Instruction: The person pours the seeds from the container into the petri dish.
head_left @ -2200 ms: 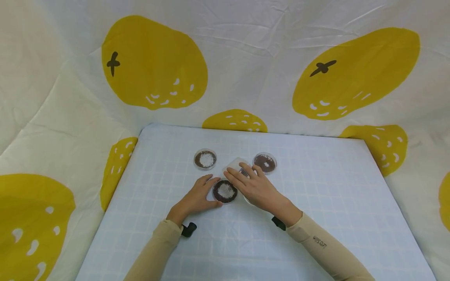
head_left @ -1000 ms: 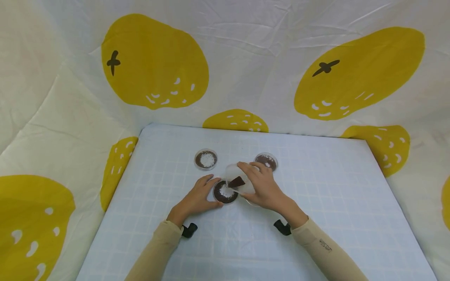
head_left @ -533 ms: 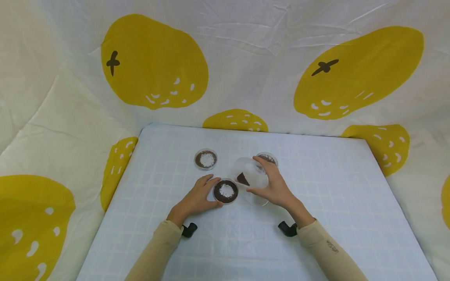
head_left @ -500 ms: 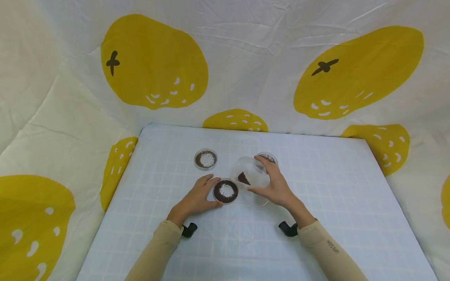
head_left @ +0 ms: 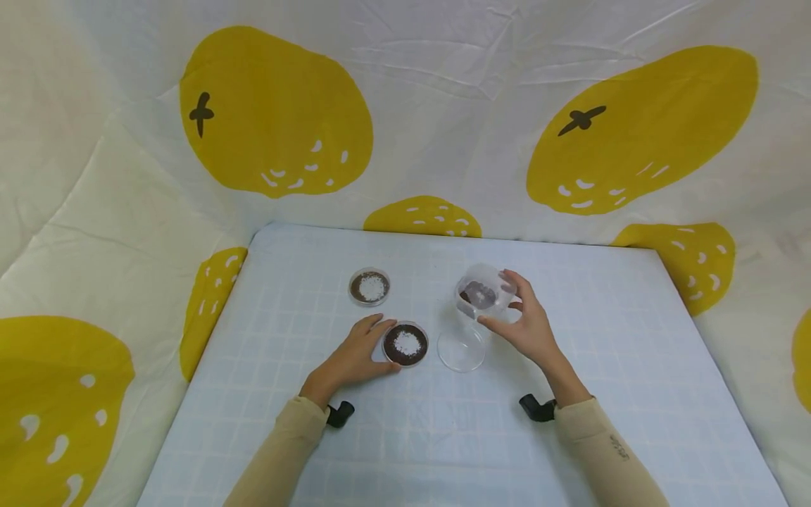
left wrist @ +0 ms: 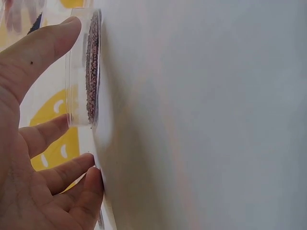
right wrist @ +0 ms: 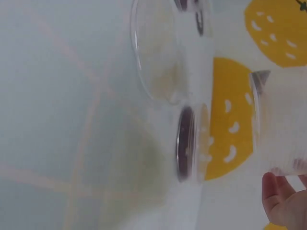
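Observation:
My left hand [head_left: 357, 355] holds a clear round petri dish [head_left: 406, 343] on the table, thumb and a finger at its sides. Dark granules topped by a white granular patch fill the dish; the left wrist view shows the dark layer [left wrist: 93, 72] edge-on. My right hand [head_left: 529, 324] grips a clear plastic cup [right wrist: 283, 124] between thumb and fingers, raised and tilted above the back right dish [right wrist: 186, 143]. A dark wedge-shaped patch [right wrist: 260, 80] shows near the cup's rim. In the head view that dish is seen only through the cup.
A clear lid-like dish [head_left: 461, 350] lies on the table right of the near dish. Another petri dish [head_left: 369, 287] with dark and white granules stands at the back left. A pale checked cloth [head_left: 602, 338] covers the table; a fruit-print curtain [head_left: 443, 141] hangs behind.
My right hand has carried the cup from over the near dish rightward and back to the back right dish, uncovering the clear lid-like dish. My left hand stays at the near dish.

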